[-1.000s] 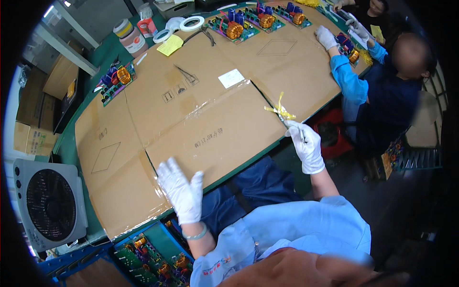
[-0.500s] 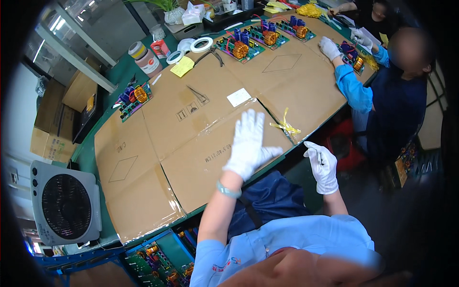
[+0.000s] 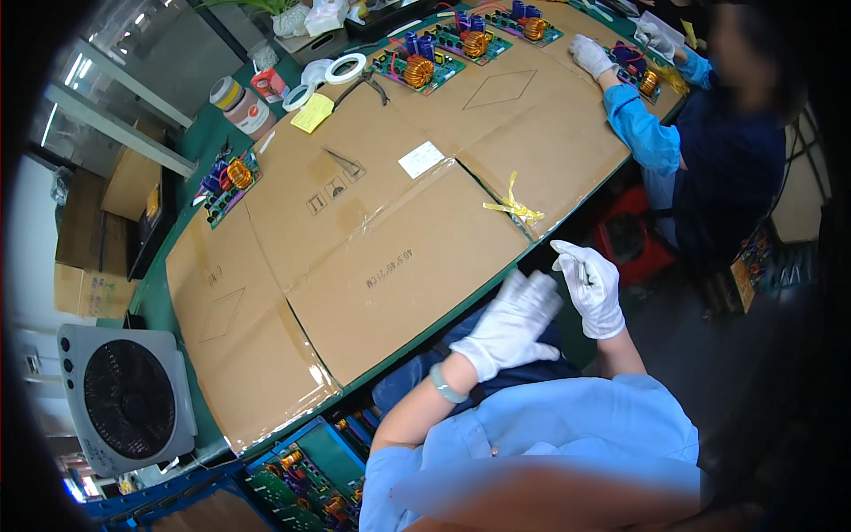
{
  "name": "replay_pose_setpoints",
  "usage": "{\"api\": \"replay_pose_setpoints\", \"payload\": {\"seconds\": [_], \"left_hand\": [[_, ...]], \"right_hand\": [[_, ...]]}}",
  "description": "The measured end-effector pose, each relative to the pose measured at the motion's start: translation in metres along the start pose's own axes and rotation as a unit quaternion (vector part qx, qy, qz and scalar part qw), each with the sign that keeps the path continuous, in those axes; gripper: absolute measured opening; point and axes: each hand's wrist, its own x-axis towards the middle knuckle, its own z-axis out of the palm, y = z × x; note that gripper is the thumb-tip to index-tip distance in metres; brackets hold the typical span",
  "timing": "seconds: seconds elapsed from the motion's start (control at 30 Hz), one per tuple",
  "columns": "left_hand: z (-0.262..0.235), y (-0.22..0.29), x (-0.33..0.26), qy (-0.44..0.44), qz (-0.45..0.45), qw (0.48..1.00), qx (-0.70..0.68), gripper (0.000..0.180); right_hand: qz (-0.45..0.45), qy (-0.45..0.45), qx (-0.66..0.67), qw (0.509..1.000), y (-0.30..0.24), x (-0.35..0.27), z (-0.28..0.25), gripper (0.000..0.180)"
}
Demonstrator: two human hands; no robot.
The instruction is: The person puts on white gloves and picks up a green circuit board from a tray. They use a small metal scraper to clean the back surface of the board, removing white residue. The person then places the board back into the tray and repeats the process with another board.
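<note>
My left hand (image 3: 516, 326), in a white glove and slightly blurred, is over my lap beside the table's near edge. Its fingers are outstretched and hold nothing I can see. To its right hangs my right hand (image 3: 590, 291), also white-gloved, off the table edge with fingers loosely bent and a gap at the tips; nothing shows in it. The nearest thing on the table is a bundle of yellow ties (image 3: 516, 206), lying on the flattened cardboard (image 3: 355, 257). Further in lies a white paper label (image 3: 421, 160).
Circuit boards with copper coils (image 3: 417, 71) line the far edge; another board (image 3: 229, 186) sits at left. Pliers (image 3: 365, 87), tape rolls (image 3: 345, 68) and a yellow note (image 3: 312, 113) lie beyond. A fan (image 3: 130, 399) stands left. At right a co-worker's gloved hand (image 3: 591, 56) is near a board.
My left hand has drawn back from above the cardboard to over my lap, near my right hand. The right hand has barely moved. The view has shifted slightly.
</note>
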Motion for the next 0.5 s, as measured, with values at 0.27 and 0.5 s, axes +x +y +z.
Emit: {"api": "replay_pose_setpoints", "payload": {"seconds": [0.27, 0.5], "left_hand": [[-0.046, -0.044, 0.018, 0.262, -0.123, 0.953, 0.09, 0.064], [-0.067, -0.107, 0.037, 0.108, -0.256, 0.954, 0.11, 0.105]], "right_hand": [[0.009, -0.002, -0.007, 1.0, 0.001, -0.003, -0.005, 0.017], [0.002, -0.025, -0.027, 0.999, -0.014, -0.005, 0.001, 0.018]]}}
